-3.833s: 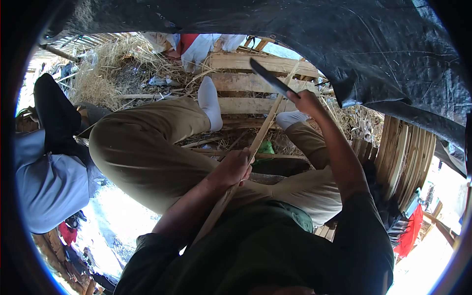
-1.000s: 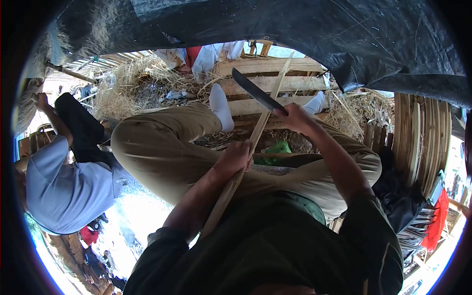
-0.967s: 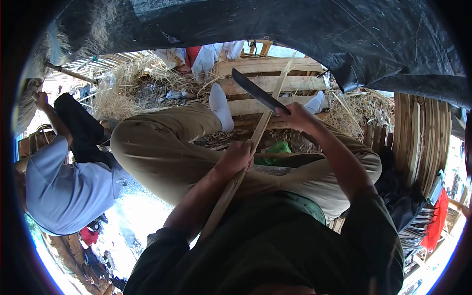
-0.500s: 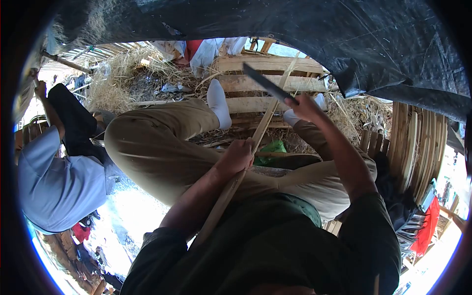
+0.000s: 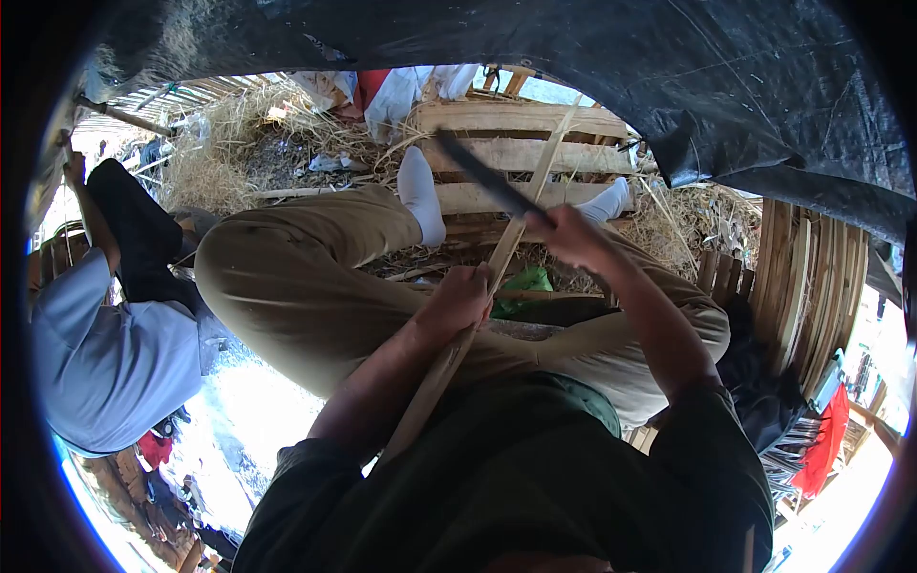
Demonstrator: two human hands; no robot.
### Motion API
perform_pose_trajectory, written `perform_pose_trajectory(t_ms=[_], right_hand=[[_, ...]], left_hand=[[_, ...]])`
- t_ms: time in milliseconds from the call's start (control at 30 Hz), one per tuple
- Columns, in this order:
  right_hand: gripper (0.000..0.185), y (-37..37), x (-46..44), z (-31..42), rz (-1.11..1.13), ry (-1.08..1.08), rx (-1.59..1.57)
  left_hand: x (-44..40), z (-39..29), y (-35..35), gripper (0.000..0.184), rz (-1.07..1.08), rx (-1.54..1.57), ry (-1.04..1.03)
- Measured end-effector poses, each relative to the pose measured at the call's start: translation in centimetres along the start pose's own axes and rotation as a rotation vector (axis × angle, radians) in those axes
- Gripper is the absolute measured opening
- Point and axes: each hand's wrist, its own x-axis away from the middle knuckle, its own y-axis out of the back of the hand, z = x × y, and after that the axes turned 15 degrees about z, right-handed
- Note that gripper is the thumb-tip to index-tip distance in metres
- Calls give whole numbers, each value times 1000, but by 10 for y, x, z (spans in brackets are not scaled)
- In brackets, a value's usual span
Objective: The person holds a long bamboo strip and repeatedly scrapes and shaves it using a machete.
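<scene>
My left hand [image 5: 463, 301] is wrapped round a long pale strip of split bamboo or wood [image 5: 538, 181], which slants from under my left arm up and away to the right. In my right hand [image 5: 571, 235] is the handle of a long dark-bladed knife [image 5: 482, 174], the fingers closed on it. The blade points up and to the left and crosses over the strip, beyond my left hand. Whether its edge touches the strip I cannot tell.
Wooden slats [image 5: 521, 119] and dry straw [image 5: 215, 172] lie past my feet. A stack of split strips [image 5: 812, 286] stands at the right. Another person in a grey shirt [image 5: 124, 372] sits at the left. Black sheeting [image 5: 611, 48] hangs overhead, and a green plastic bag [image 5: 527, 282] lies between my legs.
My right hand has come down and to the left, toward my left hand, bringing the knife with it. My left hand keeps its grip on the strip in nearly the same place.
</scene>
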Motion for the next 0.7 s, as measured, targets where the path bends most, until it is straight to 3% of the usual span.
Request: perform_pose_trajectory(t_ms=[67, 267, 333, 433, 533, 633, 700], right_hand=[[53, 3, 8, 7, 88, 77, 27], [53, 20, -25, -31, 26, -57, -44], [52, 7, 11, 15, 95, -111, -159], [52, 5, 13, 11, 165, -35, -67], [50, 17, -16, -28, -21, 32, -18], [49, 12, -7, -14, -35, -72, -94], [50, -12, 3, -5, -20, -9, -79]], left_hand=[[4, 6, -3, 42, -26, -73, -92], [-1, -5, 0, 40, 10, 84, 78], [-2, 10, 1, 40, -31, -136, -124], [-1, 14, -1, 39, -7, -97, -90], [2, 8, 1, 38, 26, 34, 15], [-1, -1, 5, 36, 20, -14, 14], [2, 1, 2, 35, 10, -40, 8]])
